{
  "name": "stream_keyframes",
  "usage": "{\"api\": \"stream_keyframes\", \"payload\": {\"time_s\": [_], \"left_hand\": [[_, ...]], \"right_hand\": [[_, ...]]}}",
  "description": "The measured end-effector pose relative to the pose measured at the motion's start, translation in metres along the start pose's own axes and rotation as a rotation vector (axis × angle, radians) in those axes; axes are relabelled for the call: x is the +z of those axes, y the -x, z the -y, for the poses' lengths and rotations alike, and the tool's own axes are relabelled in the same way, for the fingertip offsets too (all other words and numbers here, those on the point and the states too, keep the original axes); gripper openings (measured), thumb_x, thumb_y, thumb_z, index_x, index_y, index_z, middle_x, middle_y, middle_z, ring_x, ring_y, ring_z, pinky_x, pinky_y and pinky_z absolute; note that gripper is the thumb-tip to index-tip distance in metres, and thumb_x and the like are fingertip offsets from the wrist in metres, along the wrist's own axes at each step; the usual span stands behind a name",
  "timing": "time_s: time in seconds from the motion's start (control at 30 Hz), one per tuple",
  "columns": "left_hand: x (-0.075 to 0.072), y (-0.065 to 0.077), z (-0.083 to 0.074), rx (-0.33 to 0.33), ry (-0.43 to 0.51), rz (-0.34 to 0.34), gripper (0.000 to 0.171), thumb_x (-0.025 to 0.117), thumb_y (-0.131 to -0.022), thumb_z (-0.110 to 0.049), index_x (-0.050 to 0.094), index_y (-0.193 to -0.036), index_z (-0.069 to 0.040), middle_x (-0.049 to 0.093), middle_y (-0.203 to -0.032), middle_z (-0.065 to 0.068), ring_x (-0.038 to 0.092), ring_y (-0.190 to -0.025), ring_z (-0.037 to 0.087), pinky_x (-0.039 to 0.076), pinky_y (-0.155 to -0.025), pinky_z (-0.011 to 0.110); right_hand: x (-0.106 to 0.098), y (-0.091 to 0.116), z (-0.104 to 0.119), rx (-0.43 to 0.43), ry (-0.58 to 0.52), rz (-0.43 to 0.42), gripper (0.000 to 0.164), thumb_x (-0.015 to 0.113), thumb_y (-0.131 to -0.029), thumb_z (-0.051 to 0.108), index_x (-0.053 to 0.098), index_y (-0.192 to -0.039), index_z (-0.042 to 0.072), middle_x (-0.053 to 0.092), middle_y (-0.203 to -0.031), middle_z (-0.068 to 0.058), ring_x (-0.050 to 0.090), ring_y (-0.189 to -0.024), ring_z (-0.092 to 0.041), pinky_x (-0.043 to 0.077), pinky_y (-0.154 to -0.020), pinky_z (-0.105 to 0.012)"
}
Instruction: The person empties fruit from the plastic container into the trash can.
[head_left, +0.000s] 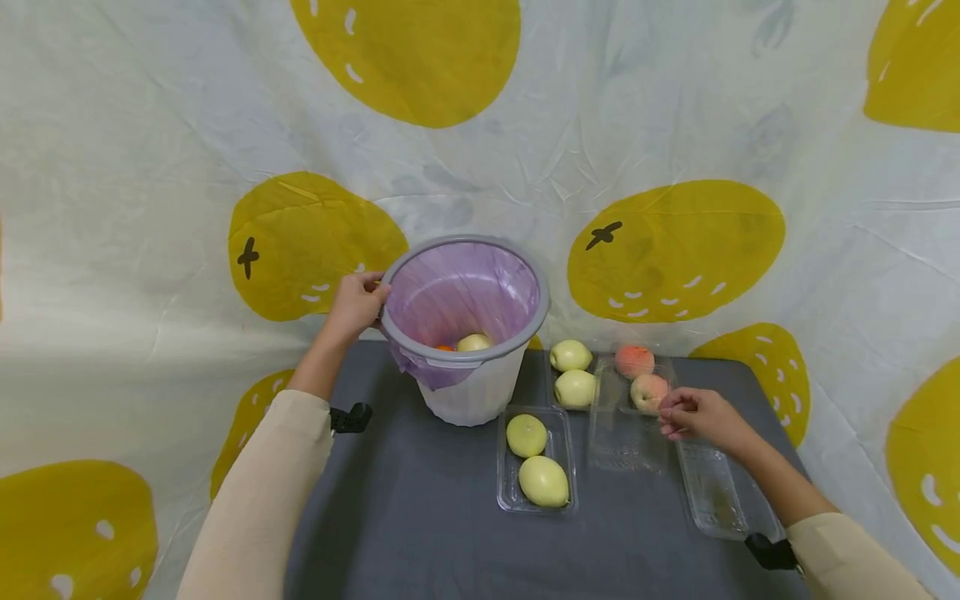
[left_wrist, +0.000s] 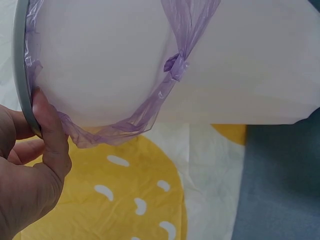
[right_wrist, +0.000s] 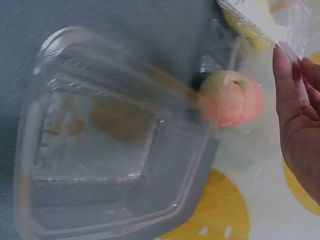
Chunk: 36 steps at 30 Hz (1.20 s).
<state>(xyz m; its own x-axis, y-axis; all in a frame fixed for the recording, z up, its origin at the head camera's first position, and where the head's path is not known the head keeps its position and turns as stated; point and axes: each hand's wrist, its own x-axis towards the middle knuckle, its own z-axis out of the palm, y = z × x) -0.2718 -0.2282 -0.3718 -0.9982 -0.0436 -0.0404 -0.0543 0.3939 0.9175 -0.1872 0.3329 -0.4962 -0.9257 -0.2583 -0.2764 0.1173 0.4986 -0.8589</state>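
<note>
Two hands pinch, best steadily: left hand (head_left: 354,306) the bucket (head_left: 477,393) at centre, right hand (head_left: 699,417) the clear tray (head_left: 618,437) right of centre.

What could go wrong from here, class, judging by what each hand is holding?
1. The left hand grips the tapered white bin at one side of its grey rim; a pull might tip it and spill the pale yellow, rounded fruit inside.
2. The right hand pinches the clear plastic container near an edge, so it could slip or knock the two rosy, round fruits close by.
</note>
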Motion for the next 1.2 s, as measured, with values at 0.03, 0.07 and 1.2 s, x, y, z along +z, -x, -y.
{"api": "stream_keyframes", "payload": {"time_s": [0.03, 0.07, 1.2], "left_hand": [[0.000, 0.000, 0.000, -0.001, 0.001, 0.000, 0.046, 0.054, -0.108, -0.014, 0.050, -0.151, 0.002, 0.059, -0.124, 0.027, 0.064, -0.067, 0.014, 0.060, -0.054, 0.026], [0.000, 0.000, 0.000, 0.000, 0.001, -0.001, 0.046, 0.054, -0.108, -0.014, 0.050, -0.150, 0.002, 0.059, -0.124, 0.027, 0.064, -0.067, 0.014, 0.060, -0.054, 0.027], [-0.002, -0.001, 0.007, 0.007, 0.013, 0.016, 0.047, 0.054, -0.108, -0.015, 0.048, -0.152, 0.002, 0.057, -0.126, 0.027, 0.064, -0.064, 0.014, 0.061, -0.055, 0.027]], "right_hand": [[0.001, 0.001, -0.002, 0.010, 0.013, 0.008, 0.023, 0.060, -0.105, 0.008, 0.060, -0.117, -0.012, 0.072, -0.098, -0.021, 0.074, -0.083, -0.022, 0.065, -0.072, -0.033], [0.002, 0.002, -0.003, 0.016, 0.022, 0.016, 0.024, 0.060, -0.105, 0.009, 0.060, -0.117, -0.012, 0.072, -0.098, -0.021, 0.074, -0.083, -0.023, 0.065, -0.072, -0.033], [0.031, 0.008, -0.040, 0.134, 0.147, 0.112, 0.011, 0.061, -0.097, -0.003, 0.061, -0.088, -0.009, 0.067, -0.076, -0.011, 0.066, -0.065, -0.017, 0.063, -0.059, -0.036]]}}
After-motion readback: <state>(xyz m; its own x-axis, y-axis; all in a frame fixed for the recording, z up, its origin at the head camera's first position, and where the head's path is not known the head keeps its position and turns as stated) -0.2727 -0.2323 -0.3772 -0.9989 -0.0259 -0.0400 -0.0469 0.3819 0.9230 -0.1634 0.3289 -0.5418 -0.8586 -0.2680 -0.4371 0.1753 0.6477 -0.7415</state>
